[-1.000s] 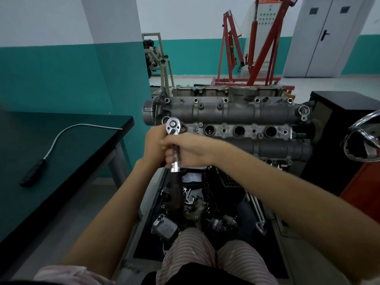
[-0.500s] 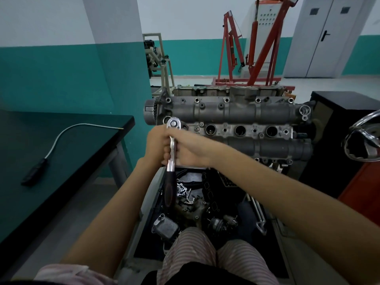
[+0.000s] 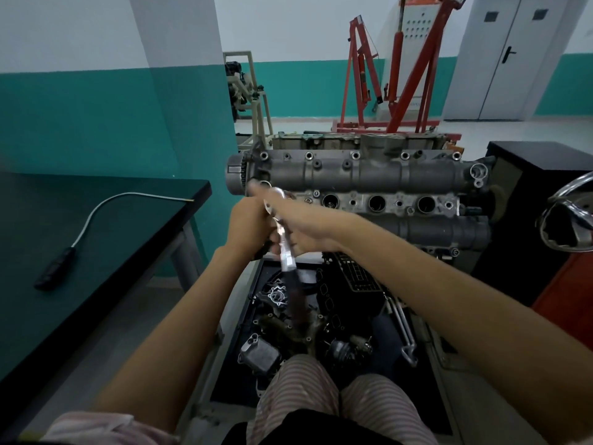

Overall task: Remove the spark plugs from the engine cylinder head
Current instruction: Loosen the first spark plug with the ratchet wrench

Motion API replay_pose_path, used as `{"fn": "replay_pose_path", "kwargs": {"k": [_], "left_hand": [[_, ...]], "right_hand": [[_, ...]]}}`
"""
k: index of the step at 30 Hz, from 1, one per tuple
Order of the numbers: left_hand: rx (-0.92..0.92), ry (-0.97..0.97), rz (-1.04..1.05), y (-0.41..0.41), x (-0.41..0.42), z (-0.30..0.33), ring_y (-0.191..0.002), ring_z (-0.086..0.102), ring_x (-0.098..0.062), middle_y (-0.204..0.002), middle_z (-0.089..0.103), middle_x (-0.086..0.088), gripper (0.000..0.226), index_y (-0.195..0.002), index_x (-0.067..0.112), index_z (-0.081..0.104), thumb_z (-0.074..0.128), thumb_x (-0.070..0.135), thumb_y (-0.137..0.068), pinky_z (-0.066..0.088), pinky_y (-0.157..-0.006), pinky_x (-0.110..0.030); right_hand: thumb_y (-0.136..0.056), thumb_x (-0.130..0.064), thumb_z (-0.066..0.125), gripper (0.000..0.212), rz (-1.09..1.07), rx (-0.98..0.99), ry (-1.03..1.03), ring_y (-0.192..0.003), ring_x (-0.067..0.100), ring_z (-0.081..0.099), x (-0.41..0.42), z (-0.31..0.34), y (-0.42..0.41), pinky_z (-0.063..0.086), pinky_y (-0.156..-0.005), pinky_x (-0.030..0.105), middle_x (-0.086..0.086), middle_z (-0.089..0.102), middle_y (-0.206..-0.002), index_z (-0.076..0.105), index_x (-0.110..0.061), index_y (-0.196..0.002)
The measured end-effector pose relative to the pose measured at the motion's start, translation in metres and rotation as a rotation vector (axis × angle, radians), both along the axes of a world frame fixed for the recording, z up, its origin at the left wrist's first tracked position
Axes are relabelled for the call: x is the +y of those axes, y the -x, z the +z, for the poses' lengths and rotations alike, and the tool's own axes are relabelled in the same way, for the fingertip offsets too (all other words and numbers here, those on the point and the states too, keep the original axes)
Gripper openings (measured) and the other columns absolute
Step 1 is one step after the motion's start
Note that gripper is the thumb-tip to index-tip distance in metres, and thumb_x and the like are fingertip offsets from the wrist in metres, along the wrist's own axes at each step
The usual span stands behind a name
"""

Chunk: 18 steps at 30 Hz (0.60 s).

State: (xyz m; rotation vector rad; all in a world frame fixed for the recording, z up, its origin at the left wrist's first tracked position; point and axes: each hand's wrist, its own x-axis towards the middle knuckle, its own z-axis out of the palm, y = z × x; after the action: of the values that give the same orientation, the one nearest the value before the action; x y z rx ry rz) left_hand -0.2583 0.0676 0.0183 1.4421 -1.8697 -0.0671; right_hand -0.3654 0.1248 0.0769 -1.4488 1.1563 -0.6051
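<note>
Two hands, left (image 3: 248, 224) and right (image 3: 296, 228), grip our blurred chrome ratchet wrench (image 3: 282, 234) at the grey cylinder head's (image 3: 369, 175) far-left well; it may slip off.

The cylinder head (image 3: 369, 187) stands ahead, the hoist (image 3: 394, 78) behind it. A table (image 3: 96, 252) lies to its left, bearing a flexible tool (image 3: 73, 248). Below the head, a tray (image 3: 321, 316) holds loose parts. Both hands (image 3: 272, 226) meet at the head's left end, seemingly around the blurred ratchet (image 3: 285, 248).
</note>
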Motion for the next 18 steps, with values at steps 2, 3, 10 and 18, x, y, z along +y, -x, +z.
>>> {"fn": "replay_pose_path", "kwargs": {"k": [2, 3, 10, 18], "left_hand": [[0.006, 0.055, 0.003, 0.0, 0.001, 0.001, -0.049, 0.042, -0.022, -0.045, 0.036, 0.007, 0.033, -0.052, 0.016, 0.039, 0.048, 0.008, -0.083, 0.024, -0.046, -0.029], [-0.022, 0.111, -0.016, 0.0, 0.002, 0.002, -0.047, 0.037, -0.019, -0.046, 0.034, 0.009, 0.033, -0.053, 0.02, 0.036, 0.046, 0.008, -0.081, 0.02, -0.044, -0.027], [-0.049, 0.086, -0.073, -0.005, 0.003, 0.006, -0.043, 0.027, -0.014, -0.044, 0.029, 0.011, 0.026, -0.047, 0.019, 0.029, 0.041, 0.022, -0.069, 0.017, -0.045, -0.027], [-0.136, 0.012, 0.041, 0.0, -0.001, 0.003, -0.069, 0.059, -0.031, -0.071, 0.065, -0.016, 0.017, -0.074, 0.005, 0.061, 0.051, 0.01, -0.087, 0.039, -0.057, -0.039]], "right_hand": [[-0.09, -0.062, 0.032, 0.056, -0.089, -0.156, -0.07, -0.047, 0.018, 0.044, -0.004, -0.004, -0.003, 0.042, -0.052, 0.025, 0.004, 0.042, -0.058, 0.042, -0.011, -0.069], [-0.093, -0.06, 0.028, 0.058, -0.154, -0.001, 0.111, -0.046, 0.019, 0.045, -0.006, -0.008, -0.005, 0.039, -0.051, 0.026, 0.005, 0.044, -0.055, 0.042, -0.011, -0.065], [-0.087, -0.065, 0.026, 0.062, -0.179, 1.147, 1.157, -0.047, 0.012, 0.04, -0.021, 0.012, 0.012, 0.021, -0.045, 0.023, -0.003, 0.042, -0.055, 0.043, -0.015, -0.054], [-0.089, -0.062, 0.036, 0.056, -0.092, -0.356, -0.167, -0.039, 0.013, 0.03, -0.007, -0.006, -0.007, 0.03, -0.043, 0.021, 0.002, 0.034, -0.052, 0.039, -0.013, -0.063]]}}
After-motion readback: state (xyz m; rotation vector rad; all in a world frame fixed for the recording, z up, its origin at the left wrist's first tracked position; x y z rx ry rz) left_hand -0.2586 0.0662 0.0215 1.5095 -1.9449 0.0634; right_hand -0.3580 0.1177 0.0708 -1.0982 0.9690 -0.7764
